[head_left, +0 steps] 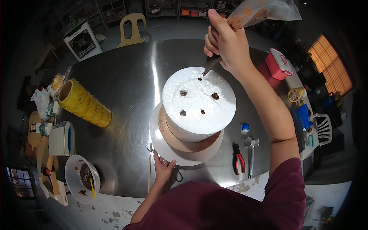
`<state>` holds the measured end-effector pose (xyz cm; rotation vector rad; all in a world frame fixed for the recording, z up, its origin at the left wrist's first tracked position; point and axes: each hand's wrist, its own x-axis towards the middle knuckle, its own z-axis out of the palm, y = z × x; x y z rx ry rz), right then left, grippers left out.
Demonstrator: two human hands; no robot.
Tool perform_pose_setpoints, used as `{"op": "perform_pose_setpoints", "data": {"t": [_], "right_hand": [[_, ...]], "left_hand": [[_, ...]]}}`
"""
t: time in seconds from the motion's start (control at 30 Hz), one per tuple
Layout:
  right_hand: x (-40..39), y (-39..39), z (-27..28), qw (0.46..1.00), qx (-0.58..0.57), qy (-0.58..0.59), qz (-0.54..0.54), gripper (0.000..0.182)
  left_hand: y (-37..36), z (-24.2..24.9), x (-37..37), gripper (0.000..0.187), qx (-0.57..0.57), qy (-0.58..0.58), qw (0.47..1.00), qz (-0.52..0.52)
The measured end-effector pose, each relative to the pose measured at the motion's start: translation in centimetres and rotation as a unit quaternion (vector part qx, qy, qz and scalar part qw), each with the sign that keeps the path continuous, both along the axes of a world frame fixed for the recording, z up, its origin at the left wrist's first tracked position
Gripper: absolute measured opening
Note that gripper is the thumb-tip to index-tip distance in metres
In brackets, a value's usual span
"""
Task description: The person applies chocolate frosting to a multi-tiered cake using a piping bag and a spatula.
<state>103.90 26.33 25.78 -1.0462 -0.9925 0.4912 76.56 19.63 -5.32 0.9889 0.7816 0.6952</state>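
Note:
My right hand [228, 44] is wrapped round a clear piping bag [264, 14] with brown filling. The bag's dark tip points down at the back of a white round foam cake block [195, 96], close to a small brown dab. Several brown dabs and dark holes mark the block's top. Beneath it lie a brown layer [180, 141] and a wider white round base [199, 158]. Low at the front, my left hand [164, 170] has its fingers and thumb at the rim of this base. Beside that hand, scissors [178, 176] are partly hidden.
On the steel table [130, 115] stand a yellow wrap roll [86, 103], a white scale [60, 140] and a bowl of chocolate [73, 168]. To the right lie red-handled pliers [239, 163], a metal mallet [251, 157] and a small blue item [245, 127]. A pink box [276, 67] sits farther right.

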Motion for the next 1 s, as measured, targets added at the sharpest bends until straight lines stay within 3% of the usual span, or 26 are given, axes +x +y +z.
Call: {"op": "perform_pose_setpoints", "data": {"t": [0.27,1.0], "right_hand": [[0.8,-1.8,0.2,0.998,-0.055,-0.025,-0.003,0.046],[0.8,-2.0,0.0,0.998,-0.042,-0.047,-0.017,0.047]], "left_hand": [[0.0,0.4,0.0,0.090,-0.045,-0.001,0.999,-0.002],[0.1,0.3,0.0,0.089,-0.034,0.003,0.999,-0.004]]}}
